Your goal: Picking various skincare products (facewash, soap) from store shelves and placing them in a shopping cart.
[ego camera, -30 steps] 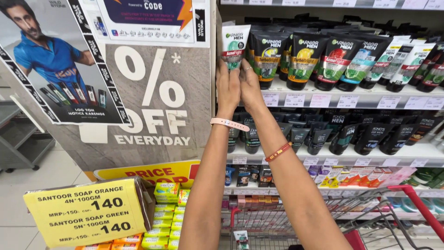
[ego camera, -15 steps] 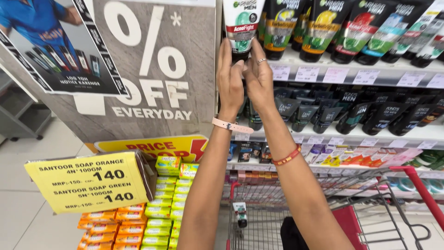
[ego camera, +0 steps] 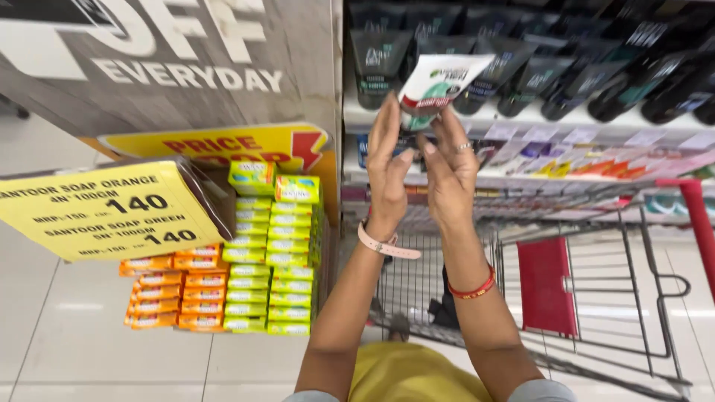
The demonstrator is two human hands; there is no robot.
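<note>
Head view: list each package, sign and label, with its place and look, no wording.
White tube: held by left hand and right hand, green and red print.
Dark tubes: upper shelf, black.
Yellow sign: left, tilted rectangle.
Soap boxes: stacked below, green and orange.
Shelf labels: small pale tags.

Got my left hand (ego camera: 386, 167) and right hand (ego camera: 449, 171) both pinching a white-and-green squeeze tube (ego camera: 438, 85), tilted, above my wire shopping cart (ego camera: 596, 298), dark tubes (ego camera: 521, 67) shelved behind.
</note>
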